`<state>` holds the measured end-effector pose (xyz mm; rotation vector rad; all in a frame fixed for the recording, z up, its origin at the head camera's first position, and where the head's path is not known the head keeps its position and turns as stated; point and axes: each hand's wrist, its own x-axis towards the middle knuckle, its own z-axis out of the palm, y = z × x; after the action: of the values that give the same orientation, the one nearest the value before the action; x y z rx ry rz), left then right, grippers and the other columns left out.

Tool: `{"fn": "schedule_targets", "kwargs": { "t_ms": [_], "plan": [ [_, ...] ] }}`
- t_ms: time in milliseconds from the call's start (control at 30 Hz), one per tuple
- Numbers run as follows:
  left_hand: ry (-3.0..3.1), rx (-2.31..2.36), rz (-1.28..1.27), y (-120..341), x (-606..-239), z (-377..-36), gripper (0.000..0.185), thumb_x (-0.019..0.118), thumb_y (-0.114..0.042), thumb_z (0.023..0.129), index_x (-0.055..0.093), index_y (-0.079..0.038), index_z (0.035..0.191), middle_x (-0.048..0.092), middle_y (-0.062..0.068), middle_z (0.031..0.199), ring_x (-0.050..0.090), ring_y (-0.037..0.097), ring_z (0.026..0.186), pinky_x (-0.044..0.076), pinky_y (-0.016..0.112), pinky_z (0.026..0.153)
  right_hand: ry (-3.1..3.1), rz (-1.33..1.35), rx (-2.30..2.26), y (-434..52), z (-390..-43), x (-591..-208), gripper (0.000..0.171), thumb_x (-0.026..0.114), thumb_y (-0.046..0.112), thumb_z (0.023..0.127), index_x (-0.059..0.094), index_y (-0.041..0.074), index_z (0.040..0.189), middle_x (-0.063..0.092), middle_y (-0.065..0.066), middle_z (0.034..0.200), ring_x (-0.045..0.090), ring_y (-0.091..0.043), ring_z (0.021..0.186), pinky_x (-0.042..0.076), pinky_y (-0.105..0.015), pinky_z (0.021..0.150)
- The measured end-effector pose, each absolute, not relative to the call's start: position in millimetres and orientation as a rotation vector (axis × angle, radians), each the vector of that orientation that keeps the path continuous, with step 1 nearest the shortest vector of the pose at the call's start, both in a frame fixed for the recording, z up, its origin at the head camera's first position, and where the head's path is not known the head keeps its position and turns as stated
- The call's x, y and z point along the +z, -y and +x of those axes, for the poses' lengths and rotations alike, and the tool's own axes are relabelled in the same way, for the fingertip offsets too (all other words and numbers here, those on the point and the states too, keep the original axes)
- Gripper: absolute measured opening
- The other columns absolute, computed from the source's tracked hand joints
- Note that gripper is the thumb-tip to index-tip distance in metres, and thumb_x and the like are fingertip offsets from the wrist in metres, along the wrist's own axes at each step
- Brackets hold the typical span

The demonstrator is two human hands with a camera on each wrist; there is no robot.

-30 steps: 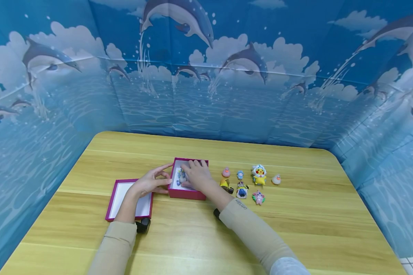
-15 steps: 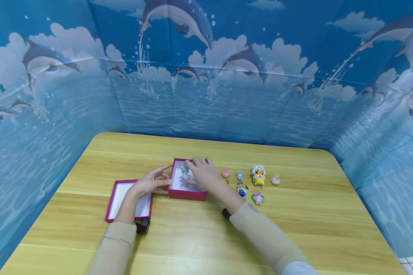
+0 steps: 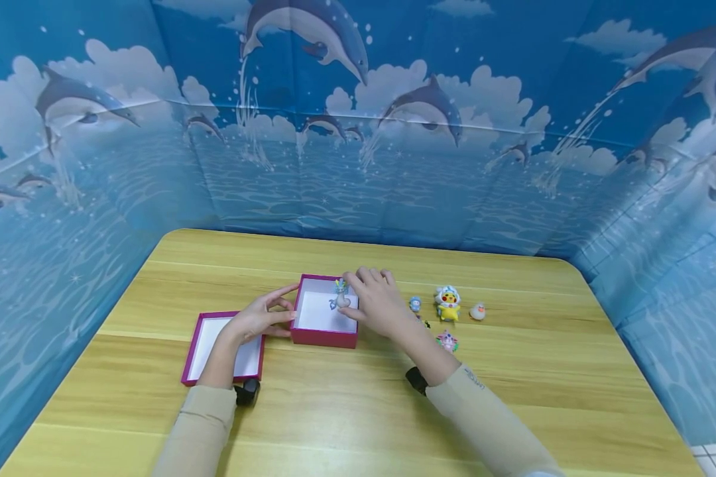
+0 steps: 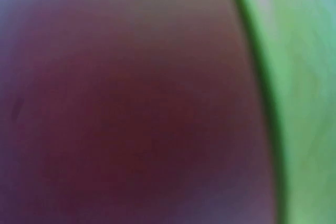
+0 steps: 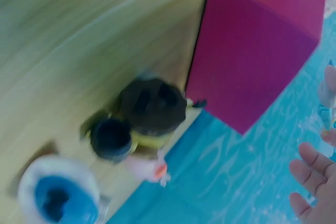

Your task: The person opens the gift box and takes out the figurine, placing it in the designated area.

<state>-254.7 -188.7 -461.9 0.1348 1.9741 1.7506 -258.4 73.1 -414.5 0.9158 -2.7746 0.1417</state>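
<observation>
While steadying the square magenta cardboard box (image 3: 325, 317), left hand (image 3: 256, 319) relaxed; right hand (image 3: 379, 306), grip pinching glossy figurine (image 3: 341, 295).

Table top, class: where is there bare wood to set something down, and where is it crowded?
Bare wood: the far strip behind the pink box, the near strip before the lid, and the right edge beyond the white duck. Crowded: the figurines around the yellow figure, right of the right hand.
</observation>
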Motion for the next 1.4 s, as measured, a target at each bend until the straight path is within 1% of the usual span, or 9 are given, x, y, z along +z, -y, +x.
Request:
{"fn": "schedule_targets", "kwargs": {
  "t_ms": [267,400,567,700,967,1400],
  "plan": [
    [-1.966,1.760,0.159,189,-462,-254,0.066,0.060,-0.010,0.088,0.026,-0.018,0.145,0.043,0.014,0.109,0.057,0.021,0.092,0.054,0.042,0.078,2.669,0.882,0.170,-104,-248,-410,0.056,0.062,0.047,0.082,0.047,0.012,0.123,0.049,-0.006,0.101,0.049,-0.026,0.097,0.038,-0.046,0.091],
    [-1.962,1.763,0.161,189,-462,-254,0.066,0.060,-0.010,0.088,0.026,-0.018,0.145,0.043,0.014,0.109,0.057,0.021,0.092,0.054,0.042,0.078,2.670,0.862,0.187,-119,-244,-408,0.056,0.064,0.045,0.082,0.047,0.011,0.123,0.050,-0.007,0.103,0.048,-0.027,0.097,0.039,-0.046,0.089],
    [-1.968,1.761,0.160,190,-463,-255,0.065,0.059,-0.010,0.089,0.027,-0.018,0.145,0.043,0.014,0.109,0.057,0.021,0.091,0.054,0.041,0.077,2.674,0.812,0.174,-134,-242,-411,0.058,0.064,0.046,0.081,0.048,0.010,0.124,0.050,-0.008,0.106,0.049,-0.027,0.097,0.039,-0.047,0.090],
    [-1.971,1.758,0.154,189,-462,-255,0.065,0.059,-0.010,0.089,0.027,-0.018,0.145,0.043,0.014,0.109,0.057,0.021,0.093,0.054,0.041,0.077,2.658,0.783,0.199,-147,-239,-414,0.058,0.066,0.045,0.080,0.050,0.008,0.122,0.051,-0.009,0.105,0.049,-0.029,0.097,0.039,-0.048,0.090],
    [-1.966,1.759,0.155,189,-462,-254,0.065,0.058,-0.008,0.090,0.026,-0.018,0.145,0.043,0.014,0.109,0.057,0.022,0.091,0.054,0.042,0.077,2.646,0.735,0.177,-177,-230,-419,0.060,0.070,0.043,0.076,0.050,0.007,0.119,0.051,-0.010,0.102,0.050,-0.032,0.095,0.039,-0.050,0.084],
    [-1.949,1.769,0.173,189,-462,-254,0.065,0.056,-0.007,0.090,0.025,-0.017,0.146,0.042,0.014,0.108,0.057,0.021,0.089,0.053,0.043,0.078,2.735,0.632,0.116,-224,-217,-431,0.062,0.071,0.042,0.074,0.048,0.005,0.119,0.050,-0.012,0.101,0.048,-0.033,0.098,0.036,-0.050,0.083]
  ]
}}
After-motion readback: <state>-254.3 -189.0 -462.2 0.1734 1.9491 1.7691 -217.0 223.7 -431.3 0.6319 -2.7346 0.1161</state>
